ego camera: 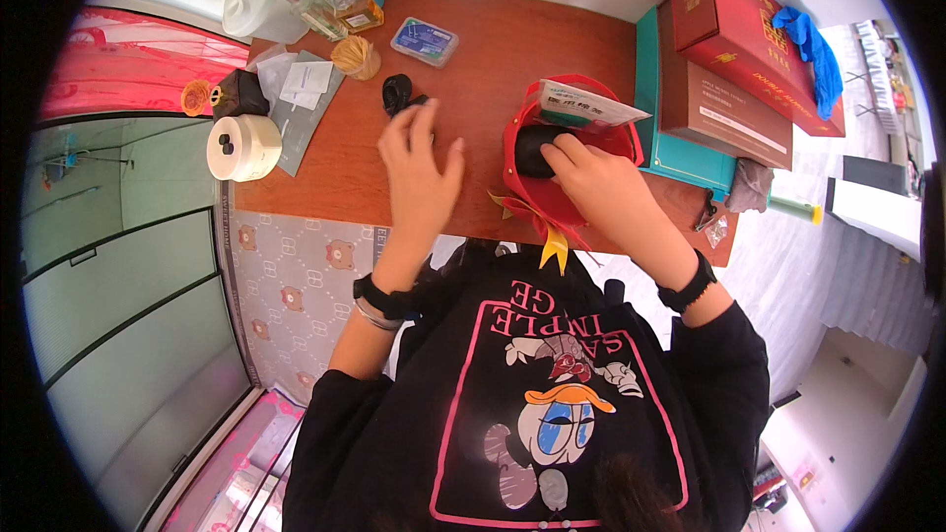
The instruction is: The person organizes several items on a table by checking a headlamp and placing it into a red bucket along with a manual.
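My right hand [602, 181] reaches into a red gift basket [510, 144] with a ribbon bow at its near side. Its fingers grip the edge of a rounded black object [533, 151] inside; what exactly this is I cannot tell. A white packet of medical cotton swabs [587, 105] leans upright at the basket's far side. To the left, my left hand [421, 166] hovers over the wooden table with fingers spread and nothing visible in it. Just beyond its fingertips lies a coiled black strap or cable [397, 92]; whether they touch is unclear.
A clear plastic case [424, 41], a tub of toothpicks [356, 58] and several bottles [318, 11] stand at the back left. Nearer is a cream lidded jar [245, 148]. Stacked boxes [728, 103] with a blue glove [813, 59] on top border the right side.
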A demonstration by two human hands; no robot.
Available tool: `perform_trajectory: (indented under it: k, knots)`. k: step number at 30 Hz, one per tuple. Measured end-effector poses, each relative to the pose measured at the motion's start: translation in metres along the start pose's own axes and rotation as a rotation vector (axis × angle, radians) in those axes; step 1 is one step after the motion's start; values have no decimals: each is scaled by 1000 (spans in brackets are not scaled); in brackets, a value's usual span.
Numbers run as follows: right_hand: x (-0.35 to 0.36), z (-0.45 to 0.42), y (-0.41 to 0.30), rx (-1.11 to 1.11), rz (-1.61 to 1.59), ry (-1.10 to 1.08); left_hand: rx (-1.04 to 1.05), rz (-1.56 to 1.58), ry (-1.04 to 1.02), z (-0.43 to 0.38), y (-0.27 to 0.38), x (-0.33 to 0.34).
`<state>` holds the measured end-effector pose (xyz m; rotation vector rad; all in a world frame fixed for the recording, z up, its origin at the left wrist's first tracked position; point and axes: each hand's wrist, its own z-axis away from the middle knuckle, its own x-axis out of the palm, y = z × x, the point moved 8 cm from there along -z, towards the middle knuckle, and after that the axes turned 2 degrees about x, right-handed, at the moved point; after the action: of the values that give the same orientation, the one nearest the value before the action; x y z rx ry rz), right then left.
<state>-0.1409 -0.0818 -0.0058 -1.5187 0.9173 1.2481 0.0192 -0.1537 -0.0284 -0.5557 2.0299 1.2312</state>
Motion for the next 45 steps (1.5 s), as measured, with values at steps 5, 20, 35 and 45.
perform_trajectory:
  k: [5, 20, 35, 45]
  knots:
    - [-44, 10, 9, 30, -188, 222, -20, -201, -10, -2, -49, 9]
    - [-111, 0, 34, 24, -758, 430, 48, 502, -456, -45, 65, -33]
    - [-76, -13, 38, 228, -1518, 128, 307, 470, -212, -64, 144, -20]
    - [-105, -2, 49, 338, -1089, 356, 427, 424, -232, -61, 161, -26]
